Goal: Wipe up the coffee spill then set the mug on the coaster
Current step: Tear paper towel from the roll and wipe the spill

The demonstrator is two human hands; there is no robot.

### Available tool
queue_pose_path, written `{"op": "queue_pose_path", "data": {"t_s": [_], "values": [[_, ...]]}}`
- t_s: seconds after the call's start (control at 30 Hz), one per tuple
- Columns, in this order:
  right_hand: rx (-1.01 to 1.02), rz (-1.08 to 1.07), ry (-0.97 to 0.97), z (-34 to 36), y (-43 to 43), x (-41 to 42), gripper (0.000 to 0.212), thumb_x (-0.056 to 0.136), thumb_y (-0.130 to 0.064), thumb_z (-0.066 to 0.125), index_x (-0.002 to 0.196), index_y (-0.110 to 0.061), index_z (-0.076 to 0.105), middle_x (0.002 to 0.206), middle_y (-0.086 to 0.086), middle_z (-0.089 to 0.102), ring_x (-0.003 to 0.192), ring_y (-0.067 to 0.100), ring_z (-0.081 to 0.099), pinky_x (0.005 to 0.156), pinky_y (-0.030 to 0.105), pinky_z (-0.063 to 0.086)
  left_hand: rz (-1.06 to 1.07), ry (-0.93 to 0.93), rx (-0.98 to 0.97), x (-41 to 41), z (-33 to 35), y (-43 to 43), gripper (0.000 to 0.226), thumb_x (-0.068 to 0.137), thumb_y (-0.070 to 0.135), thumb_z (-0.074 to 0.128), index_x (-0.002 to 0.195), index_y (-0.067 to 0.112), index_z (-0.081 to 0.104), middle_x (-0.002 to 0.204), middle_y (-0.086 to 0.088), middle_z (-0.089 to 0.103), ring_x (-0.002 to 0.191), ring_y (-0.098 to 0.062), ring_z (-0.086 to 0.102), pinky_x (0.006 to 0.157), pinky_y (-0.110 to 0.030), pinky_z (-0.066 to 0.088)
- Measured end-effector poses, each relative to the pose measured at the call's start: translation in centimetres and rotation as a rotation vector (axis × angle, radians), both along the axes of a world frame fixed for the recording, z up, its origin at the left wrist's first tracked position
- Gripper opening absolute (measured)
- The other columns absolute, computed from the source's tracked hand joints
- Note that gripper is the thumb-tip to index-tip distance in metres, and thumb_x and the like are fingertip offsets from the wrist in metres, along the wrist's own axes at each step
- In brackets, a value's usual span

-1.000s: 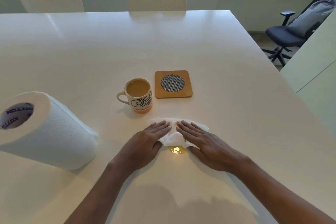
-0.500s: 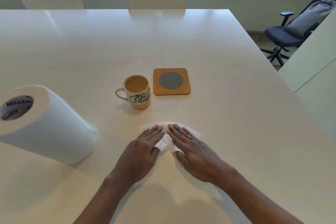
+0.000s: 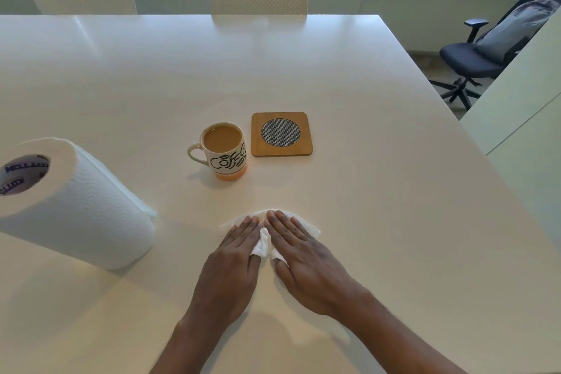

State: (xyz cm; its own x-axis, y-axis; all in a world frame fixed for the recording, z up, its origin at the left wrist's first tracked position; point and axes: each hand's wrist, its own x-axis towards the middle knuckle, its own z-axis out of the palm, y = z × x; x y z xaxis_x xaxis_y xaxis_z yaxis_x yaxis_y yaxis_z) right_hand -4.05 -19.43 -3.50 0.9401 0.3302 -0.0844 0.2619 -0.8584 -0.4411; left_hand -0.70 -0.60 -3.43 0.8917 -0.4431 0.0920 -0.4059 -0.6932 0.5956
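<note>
Lying on its side, the roll [image 3: 76, 203] sits well left of the left hand [image 3: 230, 264]. The mug [image 3: 226, 150], full of coffee, stands on the table [image 3: 379, 191] beyond that hand. The left hand and right hand [image 3: 303, 258] lie flat, fingers straight, pressing the tissue [image 3: 264, 244] under them. The coaster [image 3: 281, 133] lies beyond the right hand, just beside the mug.

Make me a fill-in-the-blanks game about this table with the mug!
1. The mug stands beside the coaster, not ____ it.
2. The left hand and right hand press flat on a paper towel coloured ____.
3. The paper towel roll lies on its ____.
Missing words: on, white, side.
</note>
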Motion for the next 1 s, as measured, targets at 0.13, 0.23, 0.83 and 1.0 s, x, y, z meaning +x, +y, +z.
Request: {"op": "queue_pose_path", "data": {"t_s": [0.13, 0.23, 0.83, 1.0], "values": [[-0.006, -0.048, 0.002, -0.1, 1.6, -0.8, 0.067, 0.11, -0.034, 0.026, 0.169, -0.015, -0.001, 0.178, 0.001, -0.01, 0.161, 0.005, -0.021, 0.131, 0.026, -0.013, 0.038, 0.02, 0.006, -0.9, 0.0, -0.1, 0.056, 0.101, 0.016, 0.038, 0.156, 0.013, 0.044, 0.164, 0.006, 0.036, 0.152, 0.006, 0.014, 0.125, -0.023, 0.021], [-0.003, -0.068, 0.014, 0.0, 2.7, -1.4, 0.068, 0.108, -0.037, 0.02, 0.168, -0.013, -0.001, 0.178, 0.003, -0.011, 0.161, 0.008, -0.022, 0.131, 0.028, -0.014, 0.062, 0.038, 0.016, -1.6, 0.2, 0.0, 0.063, 0.095, 0.025, 0.036, 0.156, 0.013, 0.044, 0.16, 0.012, 0.03, 0.148, 0.013, 0.009, 0.124, -0.018, 0.017], [1.291, -0.44, 0.604, 3.3, 6.9, -4.0, 0.07, 0.097, -0.044, 0.028, 0.167, -0.036, 0.022, 0.175, -0.022, 0.016, 0.162, 0.001, 0.01, 0.136, 0.039, 0.009, 0.584, 0.781, -1.273, -7.6, 3.6, -4.5, 0.062, 0.087, 0.051, 0.065, 0.143, 0.025, 0.061, 0.142, 0.008, 0.067, 0.133, -0.006, 0.061, 0.114, -0.036, 0.038], [1.292, -0.397, 0.504, 4.3, 4.2, -4.3, 0.049, 0.114, -0.014, 0.029, 0.162, -0.016, 0.037, 0.169, -0.013, 0.035, 0.159, 0.004, 0.026, 0.126, 0.016, 0.024, 0.703, 0.73, -1.293, -7.0, 3.8, -4.8, 0.03, 0.1, 0.007, 0.059, 0.123, 0.018, 0.075, 0.12, -0.013, 0.078, 0.111, -0.027, 0.075, 0.099, -0.04, 0.054]]}}
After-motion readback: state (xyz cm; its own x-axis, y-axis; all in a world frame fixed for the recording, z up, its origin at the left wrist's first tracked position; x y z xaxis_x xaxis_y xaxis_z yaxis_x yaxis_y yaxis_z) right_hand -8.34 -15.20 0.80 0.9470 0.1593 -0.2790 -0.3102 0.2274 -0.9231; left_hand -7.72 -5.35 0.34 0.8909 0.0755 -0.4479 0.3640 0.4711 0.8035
